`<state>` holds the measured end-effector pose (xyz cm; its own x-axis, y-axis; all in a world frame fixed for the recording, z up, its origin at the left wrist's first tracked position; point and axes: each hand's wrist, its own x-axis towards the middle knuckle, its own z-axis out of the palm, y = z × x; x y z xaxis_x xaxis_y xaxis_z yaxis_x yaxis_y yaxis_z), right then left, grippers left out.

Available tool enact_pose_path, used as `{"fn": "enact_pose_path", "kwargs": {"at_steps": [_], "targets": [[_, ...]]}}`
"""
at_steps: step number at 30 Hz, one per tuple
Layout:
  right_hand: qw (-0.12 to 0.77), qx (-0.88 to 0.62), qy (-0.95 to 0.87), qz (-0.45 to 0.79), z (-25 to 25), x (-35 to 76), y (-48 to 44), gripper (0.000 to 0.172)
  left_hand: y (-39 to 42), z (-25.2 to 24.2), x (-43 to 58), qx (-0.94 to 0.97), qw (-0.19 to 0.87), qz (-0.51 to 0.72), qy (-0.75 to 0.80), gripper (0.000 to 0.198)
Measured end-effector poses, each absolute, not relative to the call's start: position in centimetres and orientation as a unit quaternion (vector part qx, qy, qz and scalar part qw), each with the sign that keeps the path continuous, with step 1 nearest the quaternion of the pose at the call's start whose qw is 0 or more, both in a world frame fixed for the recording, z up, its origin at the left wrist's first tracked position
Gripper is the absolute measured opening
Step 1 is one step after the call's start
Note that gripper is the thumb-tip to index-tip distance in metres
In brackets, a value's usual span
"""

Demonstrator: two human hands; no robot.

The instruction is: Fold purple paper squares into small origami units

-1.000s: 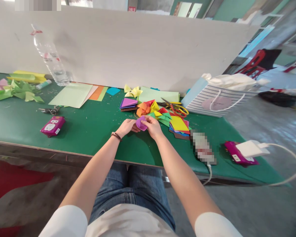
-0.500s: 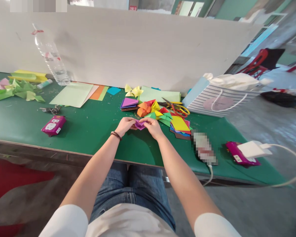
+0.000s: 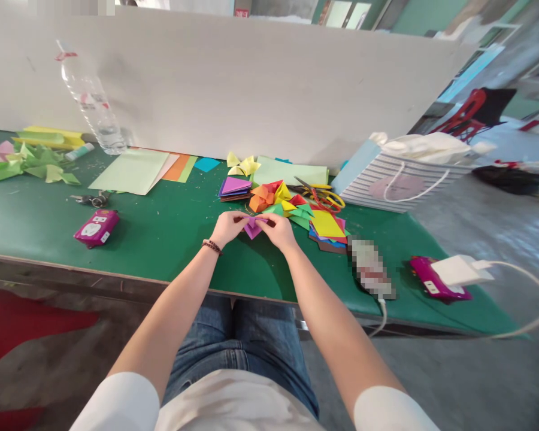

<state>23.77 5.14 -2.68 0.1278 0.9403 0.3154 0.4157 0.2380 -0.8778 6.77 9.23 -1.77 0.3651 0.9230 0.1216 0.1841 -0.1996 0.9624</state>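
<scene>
A small folded piece of purple paper (image 3: 253,229) is between my hands, its pointed lower part facing me. My left hand (image 3: 230,227) pinches its left side, and my right hand (image 3: 276,229) pinches the right side. Just beyond my fingers lie folded paper pieces in orange (image 3: 261,199), yellow and green. A stack of folded paper (image 3: 234,188), purple on top, sits behind my left hand. To the right of my right hand is a pile of coloured paper (image 3: 327,225) with a yellow sheet uppermost.
Scissors (image 3: 321,196) lie behind the pile, near a striped paper bag (image 3: 390,179). A phone (image 3: 371,269) and a purple power adapter (image 3: 438,280) with a charger are on the right. A bottle (image 3: 92,105), keys (image 3: 91,199) and another purple adapter (image 3: 97,228) stand left.
The purple paper now shows a clear downward point between my fingers, where before it looked more crumpled and partly covered. Both hands stay in nearly the same place.
</scene>
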Motion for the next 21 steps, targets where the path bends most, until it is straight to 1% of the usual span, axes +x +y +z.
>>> {"fn": "enact_pose_path", "kwargs": {"at_steps": [6,10,14,18,21], "targets": [[0.498,-0.58,-0.615,0.194,-2.46,23.75,4.87,0.017,8.84,-1.43,6.77,0.713,0.418,0.376,0.42,0.013],[0.496,-0.571,-0.628,0.181,-2.43,23.68,4.78,0.019,8.76,-1.39,6.77,0.73,0.399,0.37,0.414,0.017],[0.493,-0.556,-0.646,0.175,-2.43,23.45,4.64,0.021,8.61,-1.31,6.8,0.741,0.374,0.376,0.411,0.015],[0.5,-0.559,-0.644,0.149,-2.32,23.39,4.45,0.017,8.46,-1.34,7.0,0.739,0.376,0.388,0.403,0.012],[0.508,-0.562,-0.638,0.136,-2.24,23.43,4.4,0.018,8.61,-1.47,7.06,0.725,0.392,0.402,0.398,0.012]]}}
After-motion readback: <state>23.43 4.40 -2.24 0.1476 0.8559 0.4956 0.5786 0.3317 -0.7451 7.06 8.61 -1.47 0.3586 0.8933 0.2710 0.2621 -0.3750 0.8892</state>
